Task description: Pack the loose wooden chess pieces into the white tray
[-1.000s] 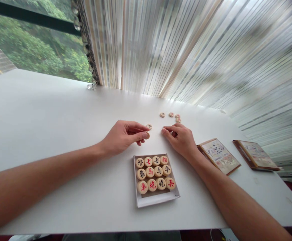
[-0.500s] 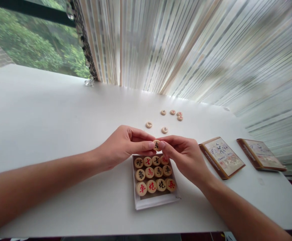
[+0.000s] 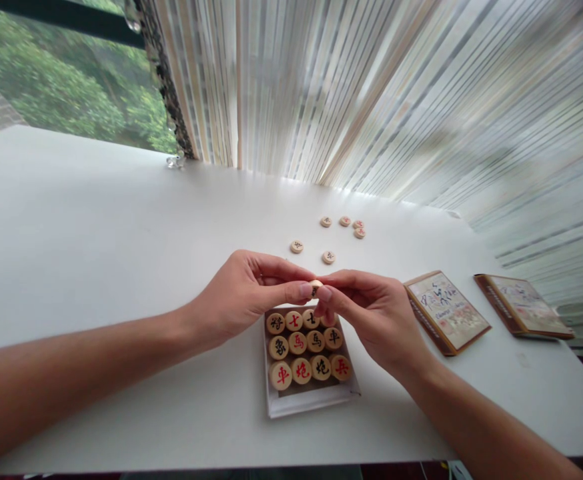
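Observation:
Between the fingertips of both hands is a wooden Chinese chess piece (image 3: 316, 285), mostly covered by the thumbs. My left hand (image 3: 256, 285) pinches it from the left, and my right hand (image 3: 364, 303) pinches it from the right. Just below them lies an open white box (image 3: 307, 401) with round pieces standing in rows, marked in red or black characters. My right fingers hide part of its upper right corner. Beyond the hands, a black-marked piece (image 3: 328, 257) and another black-marked piece (image 3: 297, 247) rest flat on the table.
Farther back lie several more loose pieces, among them a black-marked one (image 3: 326, 222) and a red-marked one (image 3: 359, 233). Two printed box lids, a nearer one (image 3: 449, 312) and a farther one (image 3: 524, 305), sit at the right. A striped curtain (image 3: 291, 87) borders the white table (image 3: 96, 240).
The piece between my fingers has tilted, so its character face is now largely out of sight. My right fingers cover more of the box's upper right corner.

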### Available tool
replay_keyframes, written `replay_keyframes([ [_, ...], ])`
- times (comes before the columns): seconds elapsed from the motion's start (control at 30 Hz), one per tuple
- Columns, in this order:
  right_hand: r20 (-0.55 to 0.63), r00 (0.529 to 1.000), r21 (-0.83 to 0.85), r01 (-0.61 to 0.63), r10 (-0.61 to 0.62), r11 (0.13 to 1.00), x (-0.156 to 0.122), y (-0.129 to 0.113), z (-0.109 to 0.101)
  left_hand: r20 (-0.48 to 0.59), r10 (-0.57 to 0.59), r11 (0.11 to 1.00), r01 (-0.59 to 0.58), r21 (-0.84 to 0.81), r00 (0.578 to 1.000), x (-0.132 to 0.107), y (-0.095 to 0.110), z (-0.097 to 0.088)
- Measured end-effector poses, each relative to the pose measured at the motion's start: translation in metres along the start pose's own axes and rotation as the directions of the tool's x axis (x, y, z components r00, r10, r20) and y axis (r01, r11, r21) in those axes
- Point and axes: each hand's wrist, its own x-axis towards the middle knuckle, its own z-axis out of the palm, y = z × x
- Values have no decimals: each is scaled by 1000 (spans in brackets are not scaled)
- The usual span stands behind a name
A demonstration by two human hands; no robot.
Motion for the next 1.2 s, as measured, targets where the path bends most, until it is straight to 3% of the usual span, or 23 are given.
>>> replay_keyframes([
  [0.27, 25, 997, 144, -75, 72, 987, -1, 8, 0, -15, 101, 992, -100, 83, 995, -3, -2, 4],
  [0.5, 59, 982, 270, -191, 181, 944, 3, 1, 2, -20, 82, 996, -81, 35, 996, -1, -4, 3],
  [0.63, 73, 977, 256, -213, 201, 943, 2, -1, 3, -15, 108, 991, -106, 79, 994, -2, -4, 2],
  [1.0, 17, 993, 132, -121, 120, 984, -2, 6, 1, -3, 148, 963, -143, 229, 989, -7, -5, 5],
  [1.2, 2, 990, 121, -142, 143, 982, -2, 5, 2, 39, 218, 919, -218, 329, 975, -11, -9, 7],
])
